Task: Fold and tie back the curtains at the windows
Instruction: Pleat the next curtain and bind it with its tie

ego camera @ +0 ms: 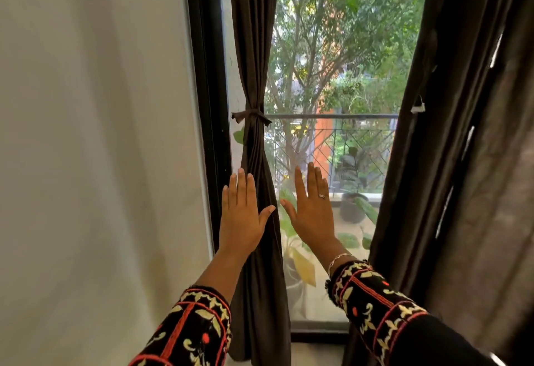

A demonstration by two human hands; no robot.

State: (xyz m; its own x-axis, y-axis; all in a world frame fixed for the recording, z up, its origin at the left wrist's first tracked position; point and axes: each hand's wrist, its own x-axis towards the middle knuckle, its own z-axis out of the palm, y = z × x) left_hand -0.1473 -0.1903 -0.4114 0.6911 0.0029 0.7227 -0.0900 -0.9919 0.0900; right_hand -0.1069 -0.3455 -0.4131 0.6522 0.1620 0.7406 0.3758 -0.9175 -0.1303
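Head view: tied curtain behind left hand.

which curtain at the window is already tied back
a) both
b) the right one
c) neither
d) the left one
d: the left curtain is gathered by a tie knotted around its middle, while the right curtain hangs loose with no tie around it; the left hand and right hand are both open flat.

a home, seen at a tall black-framed window: dark curtains hang at either side of it, a plain white wall lies left of it, and beyond it a railed balcony holds potted plants under trees.
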